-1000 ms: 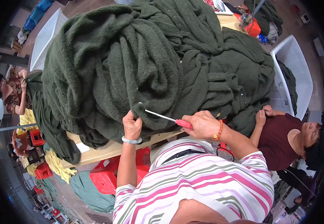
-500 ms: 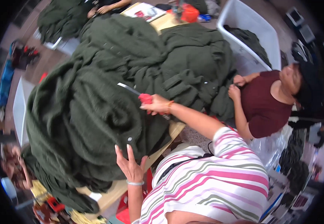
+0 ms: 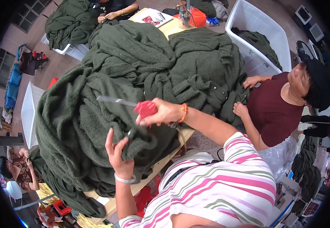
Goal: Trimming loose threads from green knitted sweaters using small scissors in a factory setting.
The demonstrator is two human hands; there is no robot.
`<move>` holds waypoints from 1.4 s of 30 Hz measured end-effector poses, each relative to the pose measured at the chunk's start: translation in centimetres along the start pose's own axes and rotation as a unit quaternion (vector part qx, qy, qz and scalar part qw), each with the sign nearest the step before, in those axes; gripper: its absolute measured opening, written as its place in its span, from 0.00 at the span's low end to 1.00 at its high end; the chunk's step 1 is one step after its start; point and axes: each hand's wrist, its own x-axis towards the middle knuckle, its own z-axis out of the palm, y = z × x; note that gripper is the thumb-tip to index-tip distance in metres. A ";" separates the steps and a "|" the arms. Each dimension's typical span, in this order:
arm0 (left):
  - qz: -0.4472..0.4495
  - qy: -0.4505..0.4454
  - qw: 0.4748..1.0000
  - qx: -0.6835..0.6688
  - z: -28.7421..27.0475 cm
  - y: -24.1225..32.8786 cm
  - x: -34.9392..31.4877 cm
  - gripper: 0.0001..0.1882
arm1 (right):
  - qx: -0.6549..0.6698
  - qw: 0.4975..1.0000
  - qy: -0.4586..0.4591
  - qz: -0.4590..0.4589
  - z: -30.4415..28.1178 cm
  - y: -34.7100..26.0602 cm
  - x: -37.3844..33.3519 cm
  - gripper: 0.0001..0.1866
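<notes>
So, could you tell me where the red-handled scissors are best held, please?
By the red handle, from the person's right: the right hand already wraps it there, while the bare metal blades point left over the green knitwear.

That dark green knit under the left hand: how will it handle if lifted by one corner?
Probably floppy: the green knit drapes in soft folds over the table edge. Likely heavy and draggy, lying heaped with others. The left hand already bunches it easily.

Lying heaped across the wooden table [image 3: 174, 27]: dark green knitted garments [image 3: 134, 87], thick and rumpled, spilling over the near edge. Pointing left above the pile: red-handled scissors [image 3: 128, 104], blades closed, nearly level.
</notes>
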 end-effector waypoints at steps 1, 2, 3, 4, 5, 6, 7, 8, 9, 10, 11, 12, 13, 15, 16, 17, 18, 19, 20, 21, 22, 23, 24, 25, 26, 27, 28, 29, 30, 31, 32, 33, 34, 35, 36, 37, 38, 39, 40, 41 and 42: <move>0.100 0.017 0.992 0.075 0.2 0.0 1.7 0.29 | 0.017 0.998 -0.034 -0.045 1.3 -1.3 -0.4 0.11; 0.023 0.029 0.998 -0.045 0.8 0.4 2.5 0.35 | 0.001 0.992 -0.092 -0.086 1.9 -1.0 0.1 0.11; -0.053 0.040 0.984 -0.165 1.6 0.6 3.2 0.42 | 0.039 0.986 -0.129 -0.100 2.8 -1.1 0.1 0.11; 0.089 0.018 0.993 -0.069 1.3 -0.5 4.7 0.51 | 0.008 0.983 -0.143 -0.115 3.5 -1.3 0.2 0.12; -0.015 -0.013 0.976 -0.217 1.0 -0.2 4.8 0.45 | -0.023 0.978 -0.160 -0.131 4.1 -1.7 0.4 0.12; 0.063 -0.078 0.983 -0.154 0.6 -1.5 5.5 0.39 | -0.071 0.974 -0.163 -0.142 4.6 -2.2 0.5 0.12; 0.141 -0.145 0.975 -0.091 0.3 -2.0 6.7 0.33 | -0.075 0.972 -0.167 -0.147 4.5 -2.3 0.5 0.12; 0.046 -0.186 0.970 -0.152 0.3 -1.3 6.4 0.22 | -0.086 0.972 -0.157 -0.152 4.4 -2.2 0.4 0.12; 0.028 -0.194 0.967 -0.160 0.1 -0.9 6.3 0.18 | -0.096 0.972 -0.148 -0.156 4.2 -2.2 0.3 0.12; 0.054 -0.182 0.971 -0.146 -0.2 -1.0 6.3 0.17 | -0.075 0.979 -0.154 -0.114 4.0 -2.6 0.0 0.13; 0.079 -0.169 0.974 -0.132 -0.7 -0.9 6.4 0.17 | -0.077 0.977 -0.160 -0.118 3.8 -3.1 -0.4 0.13; 0.075 -0.125 0.984 -0.108 -1.7 -0.5 6.3 0.16 | -0.043 0.982 -0.143 -0.115 3.4 -3.9 -0.9 0.14; 0.072 -0.085 0.990 -0.088 -3.1 0.8 6.8 0.16 | -0.008 0.987 -0.119 -0.110 2.7 -4.6 -1.5 0.15; 0.122 0.004 0.987 -0.109 -6.6 3.7 7.8 0.14 | 0.001 0.993 -0.040 -0.109 1.1 -5.3 -2.0 0.18; 0.148 0.072 0.979 -0.119 -8.6 4.3 8.0 0.13 | 0.000 0.993 -0.004 -0.114 0.3 -5.0 -1.4 0.19; 0.174 0.139 0.966 -0.128 -10.2 4.4 8.2 0.11 | 0.000 0.992 0.033 -0.118 -0.4 -4.4 -0.7 0.19; 0.169 0.140 0.968 -0.125 -11.2 3.1 8.2 0.11 | 0.002 0.993 0.028 -0.115 -0.7 -3.4 -0.2 0.19; 0.165 0.160 0.967 -0.109 -12.5 3.1 8.3 0.11 | -0.013 0.992 0.057 -0.113 -0.9 -2.8 0.2 0.19; 0.160 0.180 0.966 -0.094 -13.7 3.1 8.5 0.11 | -0.028 0.990 0.086 -0.110 -1.1 -2.3 0.5 0.19; 0.155 0.198 0.964 -0.080 -14.8 3.1 8.8 0.12 | -0.026 0.990 0.081 -0.110 -1.3 -2.0 0.7 0.19; 0.149 0.217 0.962 -0.066 -15.8 3.0 9.1 0.12 | -0.049 0.991 0.075 -0.100 -1.5 -1.7 0.8 0.19; 0.139 0.242 0.960 -0.041 -17.4 3.3 8.8 0.12 | -0.069 0.992 0.056 -0.092 -1.0 -1.5 1.3 0.18; 0.128 0.266 0.955 -0.015 -18.9 3.5 8.5 0.12 | -0.054 0.992 0.051 -0.105 -0.4 -1.2 1.9 0.16; 0.114 0.292 0.950 0.010 -20.5 3.4 7.7 0.12 | -0.053 0.993 0.031 -0.103 0.1 -1.2 2.4 0.16; 0.103 0.314 0.943 0.033 -21.6 3.3 7.2 0.12 | -0.096 0.990 0.036 -0.093 0.1 -1.3 2.7 0.15; 0.090 0.337 0.935 0.057 -22.9 3.2 6.5 0.12 | -0.139 0.986 0.038 -0.084 0.2 -1.2 3.0 0.14; 0.077 0.365 0.924 0.087 -24.5 3.3 5.5 0.12 | -0.154 0.986 -0.001 -0.071 0.0 -0.5 3.6 0.12; 0.064 0.393 0.909 0.121 -26.4 3.4 4.2 0.12 | -0.108 0.991 -0.021 -0.070 0.7 -0.9 3.8 0.11; 0.051 0.420 0.892 0.156 -28.4 3.7 2.7 0.12 | -0.102 0.993 -0.037 -0.056 1.2 -1.1 4.0 0.11; 0.038 0.447 0.872 0.195 -30.5 4.4 0.9 0.13 | -0.097 0.993 -0.055 -0.043 1.9 -1.0 4.3 0.11; 0.025 0.474 0.849 0.233 -32.4 5.2 -1.1 0.13 | -0.087 0.993 -0.067 -0.031 2.7 -1.1 4.5 0.11; 0.013 0.500 0.823 0.269 -34.2 5.9 -3.0 0.13 | -0.078 0.994 -0.078 -0.018 3.4 -1.0 4.8 0.11; 0.002 0.522 0.798 0.301 -35.9 6.7 -4.8 0.13 | -0.082 0.990 -0.108 -0.022 4.2 -0.8 5.2 0.11; -0.008 0.543 0.772 0.331 -37.6 7.4 -6.6 0.13 | -0.086 0.987 -0.137 -0.025 4.9 -0.6 5.7 0.11; -0.015 0.563 0.746 0.356 -39.4 8.0 -8.2 0.13 | -0.068 0.986 -0.152 -0.023 5.7 0.4 6.3 0.12; -0.025 0.581 0.719 0.380 -41.1 8.3 -9.9 0.13 | -0.089 0.984 -0.155 -0.011 6.7 0.3 6.7 0.12; -0.033 0.597 0.692 0.403 -42.8 8.5 -11.6 0.13 | -0.113 0.980 -0.162 -0.003 7.9 -0.3 7.2 0.11; -0.042 0.613 0.663 0.428 -44.5 8.9 -13.6 0.14 | -0.136 0.976 -0.171 0.005 9.2 -0.5 7.9 0.11; -0.051 0.626 0.638 0.445 -46.2 8.5 -15.3 0.14 | -0.118 0.977 -0.179 0.019 9.7 0.1 8.5 0.11; -0.058 0.638 0.615 0.460 -47.9 7.9 -17.0 0.14 | -0.124 0.974 -0.190 0.020 10.6 0.0 9.1 0.11; -0.066 0.650 0.591 0.473 -49.7 7.1 -18.6 0.14 | -0.127 0.973 -0.187 0.049 11.5 -0.6 9.6 0.12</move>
